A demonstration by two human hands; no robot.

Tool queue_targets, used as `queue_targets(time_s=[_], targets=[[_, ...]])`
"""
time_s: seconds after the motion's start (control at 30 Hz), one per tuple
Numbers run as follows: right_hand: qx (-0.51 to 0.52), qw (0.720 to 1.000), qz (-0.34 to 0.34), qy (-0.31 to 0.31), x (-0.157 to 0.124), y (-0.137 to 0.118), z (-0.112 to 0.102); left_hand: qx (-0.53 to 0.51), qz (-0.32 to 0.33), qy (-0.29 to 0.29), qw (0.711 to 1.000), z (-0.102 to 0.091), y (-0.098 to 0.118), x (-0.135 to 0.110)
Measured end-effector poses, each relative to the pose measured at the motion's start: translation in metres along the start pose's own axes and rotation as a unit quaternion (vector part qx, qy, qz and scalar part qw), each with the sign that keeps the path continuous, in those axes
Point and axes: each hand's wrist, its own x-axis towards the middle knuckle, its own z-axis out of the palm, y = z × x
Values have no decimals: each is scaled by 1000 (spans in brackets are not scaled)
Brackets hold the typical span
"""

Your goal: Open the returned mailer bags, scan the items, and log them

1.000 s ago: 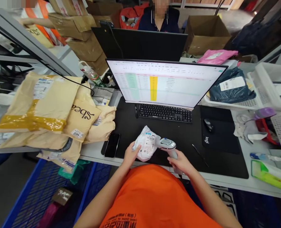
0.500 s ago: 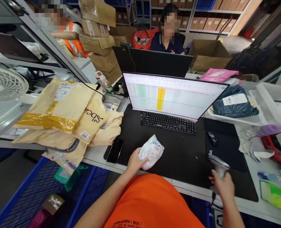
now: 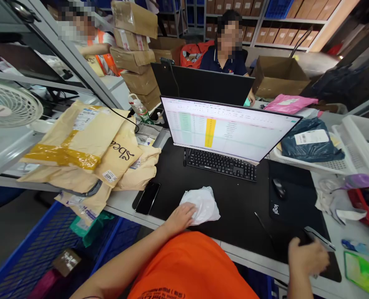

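Note:
A white plastic parcel [image 3: 205, 205] lies on the black desk mat in front of me, with no label showing on its upper side. My left hand [image 3: 182, 216] is on its left edge, fingers curled over the plastic; the thumb is hidden. To the right, my right hand [image 3: 309, 255] is smeared by motion. Close beside it, partly behind the fingers, is a grey handheld scanner [image 3: 321, 238] near the mat's right edge. Whether the hand still touches the scanner cannot be made out.
A monitor [image 3: 228, 126] and keyboard [image 3: 222, 165] stand ahead, a mouse [image 3: 278, 189] to the right. A phone [image 3: 148, 198] and stacked beige parcels [image 3: 78, 137] lie left, above a blue crate [image 3: 87, 249]. White baskets [image 3: 343, 166] stand right. Co-workers sit beyond.
The parcel has been turned over, so its label no longer shows, and my left hand has shifted on top of it. My right hand has moved right and nearer with the scanner, which is now lower.

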Motion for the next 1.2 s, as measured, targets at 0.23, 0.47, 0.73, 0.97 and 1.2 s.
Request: queue_targets(time_s=[0.23,0.47,0.73,0.97,1.2], targets=[[-5,984,-102,-144,-33,-56,32,23,-14,62,998,2,-11,3],[102,980,-150,-87,16,-67,31,-16,-4,127,992,9,1,7],[84,984,-156,-36,122,-77,71,-118,-39,83,989,9,-1,3],[67,973,-212,-65,167,-78,122,-117,-101,29,988,9,9,5],[81,979,-185,-6,161,-76,129,-157,-114,-51,980,-1,26,0]])
